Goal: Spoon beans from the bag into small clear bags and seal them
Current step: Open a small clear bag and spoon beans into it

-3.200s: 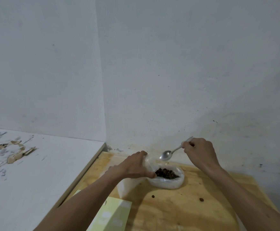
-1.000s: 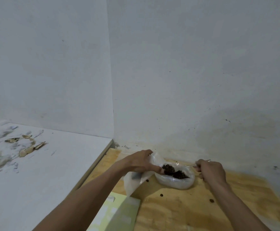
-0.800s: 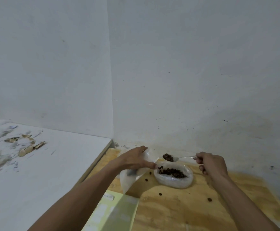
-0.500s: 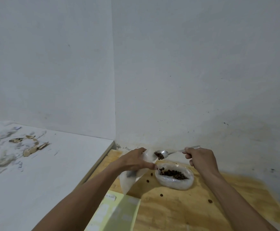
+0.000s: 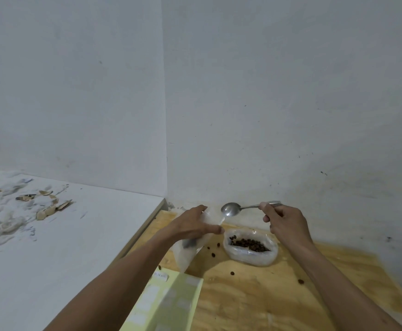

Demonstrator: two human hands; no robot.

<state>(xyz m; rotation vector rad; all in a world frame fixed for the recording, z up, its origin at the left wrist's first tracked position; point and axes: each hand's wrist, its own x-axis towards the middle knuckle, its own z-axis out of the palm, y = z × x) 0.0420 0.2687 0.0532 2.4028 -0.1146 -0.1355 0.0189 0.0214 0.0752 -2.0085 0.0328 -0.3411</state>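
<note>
A metal spoon (image 5: pixel 230 209) is pinched by its handle between the thumb and curled fingers of the right hand (image 5: pixel 284 224). Its long axis is kept nearly level, running left to right, with the bowl pointed left and its empty hollow turned toward the camera, above the mouth of a small clear bag (image 5: pixel 190 244). That bag is gripped near its top by the left hand (image 5: pixel 190 226) and is hung slanting down to the wooden table (image 5: pixel 255 297); a dark clump of beans is seen inside. Just right of it, the bag of beans (image 5: pixel 250 247) is set open on the table, with loose beans scattered nearby. Half a second ago beans were carried in the spoon; now none are seen in it.
</note>
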